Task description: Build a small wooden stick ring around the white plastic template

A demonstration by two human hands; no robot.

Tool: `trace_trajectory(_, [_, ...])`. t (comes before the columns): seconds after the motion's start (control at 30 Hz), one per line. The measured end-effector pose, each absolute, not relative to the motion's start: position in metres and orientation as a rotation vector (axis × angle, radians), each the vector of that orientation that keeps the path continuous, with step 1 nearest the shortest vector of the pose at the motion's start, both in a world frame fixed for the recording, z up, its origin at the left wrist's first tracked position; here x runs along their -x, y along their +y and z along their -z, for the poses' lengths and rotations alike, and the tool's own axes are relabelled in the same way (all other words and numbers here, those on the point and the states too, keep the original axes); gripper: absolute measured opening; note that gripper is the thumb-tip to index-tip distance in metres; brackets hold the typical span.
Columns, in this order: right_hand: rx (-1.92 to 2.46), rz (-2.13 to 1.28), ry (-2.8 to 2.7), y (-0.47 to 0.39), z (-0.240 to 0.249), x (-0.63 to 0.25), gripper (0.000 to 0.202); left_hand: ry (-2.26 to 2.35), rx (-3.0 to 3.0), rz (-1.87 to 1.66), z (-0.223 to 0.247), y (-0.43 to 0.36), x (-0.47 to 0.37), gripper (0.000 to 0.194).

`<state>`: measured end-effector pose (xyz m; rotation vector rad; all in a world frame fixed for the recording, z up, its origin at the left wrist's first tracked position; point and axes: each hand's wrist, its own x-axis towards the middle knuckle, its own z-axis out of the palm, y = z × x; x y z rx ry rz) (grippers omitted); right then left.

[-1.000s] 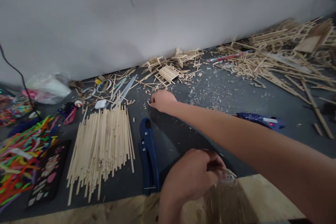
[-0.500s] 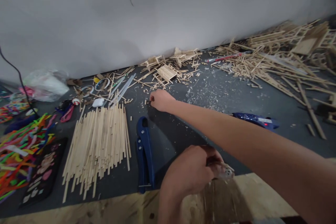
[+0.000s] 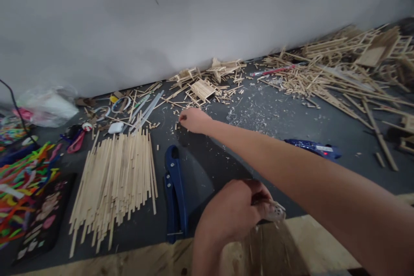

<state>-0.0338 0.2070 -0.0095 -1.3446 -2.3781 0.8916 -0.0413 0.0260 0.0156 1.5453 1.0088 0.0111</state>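
My right hand (image 3: pixel 195 120) reaches across from the right and rests low over the dark mat (image 3: pixel 207 164). Its fingers are curled together beside tiny cut stick pieces (image 3: pixel 177 126); whatever lies between the fingertips is hidden. Nearer to me, my left hand (image 3: pixel 231 209) is closed around a small pale piece with dark dots (image 3: pixel 275 211), whose kind I cannot tell. A blue pipe cutter (image 3: pixel 175 194) lies left of that hand. Further left is a loose bundle of thin wooden sticks (image 3: pixel 116 181).
A blue glue gun (image 3: pixel 313 148) with a red light lies beyond my right forearm. Small stick-built models (image 3: pixel 203 89) stand near the wall. Heaped sticks (image 3: pixel 310 79) fill the back right. A patterned phone (image 3: pixel 45 215) and colourful pipe cleaners (image 3: pixel 19 198) are at left.
The view has shifted slightly, so the things on the mat appear a little further left. Both hands keep nearly the same pose and place.
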Motion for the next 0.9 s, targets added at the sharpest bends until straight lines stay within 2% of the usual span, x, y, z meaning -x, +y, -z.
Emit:
trace_trajectory(0.23, [1.277,-0.935,-2.418,0.214,0.005,0.023,0.027,1.040,-1.593,-0.049,-0.020,0.028,0.042,0.018])
trace_trajectory(0.9, [1.331,-0.851,-2.528,0.202,0.010,0.037,0.021,1.024,-1.593,-0.095,-0.009,0.025,0.042,0.019])
